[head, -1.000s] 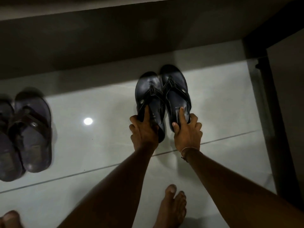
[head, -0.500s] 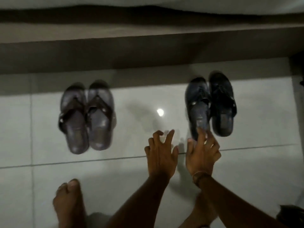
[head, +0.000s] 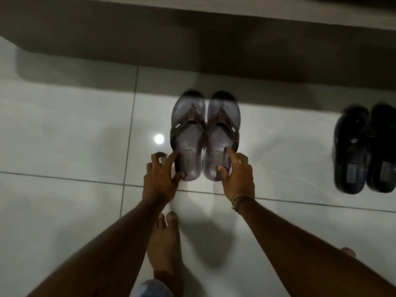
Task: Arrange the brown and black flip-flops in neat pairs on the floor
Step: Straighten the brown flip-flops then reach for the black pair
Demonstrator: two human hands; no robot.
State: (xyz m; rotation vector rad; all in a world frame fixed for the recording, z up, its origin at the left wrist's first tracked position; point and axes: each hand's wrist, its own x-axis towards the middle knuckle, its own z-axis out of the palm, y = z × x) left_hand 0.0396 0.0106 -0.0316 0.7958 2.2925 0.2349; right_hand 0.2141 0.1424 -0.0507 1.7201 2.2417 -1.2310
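Two brown flip-flops stand side by side, toes pointing away from me, on the white tiled floor [head: 64, 129]. My left hand [head: 159, 181] pinches the heel of the left brown flip-flop [head: 188, 129], index finger along its outer side, thumb at the heel end. With its index finger on the sole and its thumb at the heel end, my right hand [head: 239, 179] holds the heel of the right brown flip-flop [head: 222, 129]. The black flip-flops [head: 364, 151] lie as a close pair at the far right, untouched.
A dark step or ledge [head: 192, 43] runs across the top, just beyond the toes of the flip-flops. My bare foot [head: 165, 243] stands on the tiles below my hands. A lamp's reflection [head: 159, 138] shines left of the brown pair.
My hands have let go of the black pair and moved left to the brown pair, now holding its heels. The view has shifted left, so the black pair sits at the right edge.
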